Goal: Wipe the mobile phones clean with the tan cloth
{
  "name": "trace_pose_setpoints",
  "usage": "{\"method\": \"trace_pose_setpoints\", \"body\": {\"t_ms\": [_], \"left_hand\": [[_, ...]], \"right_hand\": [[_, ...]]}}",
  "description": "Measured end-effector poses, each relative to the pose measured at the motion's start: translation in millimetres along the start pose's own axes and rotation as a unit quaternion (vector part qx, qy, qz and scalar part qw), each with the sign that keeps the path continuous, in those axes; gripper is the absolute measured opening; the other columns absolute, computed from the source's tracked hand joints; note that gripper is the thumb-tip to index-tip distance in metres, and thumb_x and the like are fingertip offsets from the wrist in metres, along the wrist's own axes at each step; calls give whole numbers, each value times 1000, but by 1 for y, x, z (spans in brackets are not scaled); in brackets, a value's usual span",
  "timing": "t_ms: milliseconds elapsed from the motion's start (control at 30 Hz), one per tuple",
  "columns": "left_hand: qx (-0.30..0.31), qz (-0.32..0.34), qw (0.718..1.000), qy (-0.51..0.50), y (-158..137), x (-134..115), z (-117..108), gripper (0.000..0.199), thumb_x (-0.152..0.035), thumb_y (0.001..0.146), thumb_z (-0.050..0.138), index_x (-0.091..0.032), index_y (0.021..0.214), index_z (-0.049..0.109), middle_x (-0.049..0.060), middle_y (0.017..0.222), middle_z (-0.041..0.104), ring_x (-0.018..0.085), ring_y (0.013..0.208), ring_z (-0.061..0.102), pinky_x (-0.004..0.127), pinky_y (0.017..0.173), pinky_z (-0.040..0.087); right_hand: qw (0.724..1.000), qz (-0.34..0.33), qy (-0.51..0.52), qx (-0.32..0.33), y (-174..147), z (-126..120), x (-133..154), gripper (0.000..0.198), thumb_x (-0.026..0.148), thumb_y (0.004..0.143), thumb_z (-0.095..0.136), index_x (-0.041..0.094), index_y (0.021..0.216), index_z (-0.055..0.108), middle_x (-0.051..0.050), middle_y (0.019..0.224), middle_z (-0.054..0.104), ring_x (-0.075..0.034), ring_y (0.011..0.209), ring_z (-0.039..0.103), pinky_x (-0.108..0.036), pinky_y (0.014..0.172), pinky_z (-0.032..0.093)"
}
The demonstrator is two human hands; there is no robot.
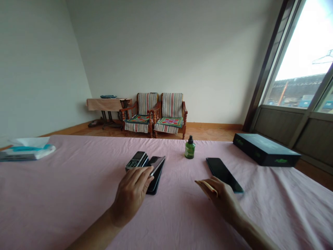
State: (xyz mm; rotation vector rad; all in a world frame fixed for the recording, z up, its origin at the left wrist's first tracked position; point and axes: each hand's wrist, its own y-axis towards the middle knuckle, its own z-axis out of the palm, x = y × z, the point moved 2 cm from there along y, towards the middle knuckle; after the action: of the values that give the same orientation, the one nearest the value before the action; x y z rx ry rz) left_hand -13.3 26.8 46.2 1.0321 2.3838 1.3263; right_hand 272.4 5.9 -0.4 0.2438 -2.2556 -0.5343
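My left hand [132,187] is closed on the near end of a thin smartphone [159,164], which is held tilted. Directly beneath it, a black smartphone [153,187] lies on the pink cloth, partly hidden. A keypad phone [137,159] sits just beyond my left fingers, against other dark devices I cannot make out fully. My right hand [222,198] pinches a folded yellowish cloth [208,186]. Close behind that hand, another black smartphone [225,173] lies face up, its lower part near my knuckles.
A green spray bottle [189,149] stands upright mid-table, beyond both hands. At the right is a flat black box [267,149]; a tissue pack [31,149] lies at the far left. The pink tablecloth [85,187] has wrinkles. Two wooden chairs [170,106] stand by the wall.
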Motion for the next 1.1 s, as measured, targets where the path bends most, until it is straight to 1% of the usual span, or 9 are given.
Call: {"method": "trace_pose_setpoints", "body": {"t_ms": [233, 367, 433, 533, 633, 733, 833, 967, 1100], "left_hand": [[52, 162, 984, -59, 0, -60, -11, 26, -17, 100, 41, -9, 115, 61, 8, 102, 69, 20, 96, 60, 36, 92, 41], [78, 219, 967, -100, -5, -82, 4, 28, -27, 100, 44, -9, 112, 62, 7, 102, 70, 20, 96, 60, 36, 91, 43], [67, 246, 958, -133, -9, -91, 14, 34, -35, 99, 45, -8, 110, 63, 8, 98, 70, 20, 89, 61, 35, 83, 46], [149, 227, 945, -180, -12, -97, 28, 37, -38, 95, 52, -13, 121, 56, 9, 109, 67, 23, 95, 60, 37, 84, 47], [218, 191, 930, -226, -8, -94, 24, 55, -50, 87, 59, -15, 129, 50, 11, 119, 63, 26, 103, 57, 41, 90, 46], [299, 40, 922, -243, -3, -83, 11, 61, -52, 74, 72, -17, 122, 55, 11, 118, 61, 28, 107, 55, 43, 95, 45], [352, -99, 897, -249, -3, -73, 1, 60, -37, 59, 86, -16, 110, 61, 8, 111, 61, 27, 101, 57, 41, 92, 49], [359, -140, 878, -283, -7, -69, 8, 69, -29, 53, 89, -18, 115, 59, 7, 116, 59, 27, 106, 56, 42, 96, 48], [341, -138, 880, -299, -9, -73, 20, 65, -30, 62, 86, -14, 119, 59, 13, 127, 56, 29, 115, 53, 44, 101, 45]], "right_hand": [[1000, -2, 12, -6, 0, -4, 3, 33, 44, 93, 50, 23, 84, 73, -1, 71, 62, -14, 64, 58, -23, 61, 41], [1000, 7, 4, -16, 0, -5, 4, 37, 45, 92, 49, 21, 71, 68, 0, 64, 55, -12, 57, 51, -23, 55, 37], [1000, 6, 2, -18, 0, -6, 5, 39, 45, 93, 49, 21, 68, 66, 0, 63, 53, -12, 56, 50, -23, 55, 36], [1000, 4, -3, -22, 1, -7, 4, 37, 44, 93, 49, 20, 69, 66, 1, 64, 52, -12, 57, 49, -23, 55, 35], [1000, 9, -7, -26, 1, -9, 3, 36, 44, 92, 50, 21, 73, 69, 0, 65, 53, -12, 58, 50, -23, 55, 36], [999, 18, -7, -27, 1, -8, 2, 35, 44, 92, 51, 21, 75, 71, 0, 66, 54, -12, 58, 51, -23, 56, 36], [1000, 18, -1, -21, 0, -5, 2, 32, 43, 91, 53, 21, 77, 71, 0, 67, 56, -13, 59, 53, -23, 57, 37], [1000, 21, 5, -10, -1, -2, 6, 33, 44, 91, 52, 21, 82, 73, -1, 68, 57, -13, 59, 54, -23, 56, 38], [999, 33, 7, -10, -2, -2, 8, 36, 48, 90, 51, 21, 87, 75, -2, 69, 59, -14, 60, 56, -23, 55, 40]]}}
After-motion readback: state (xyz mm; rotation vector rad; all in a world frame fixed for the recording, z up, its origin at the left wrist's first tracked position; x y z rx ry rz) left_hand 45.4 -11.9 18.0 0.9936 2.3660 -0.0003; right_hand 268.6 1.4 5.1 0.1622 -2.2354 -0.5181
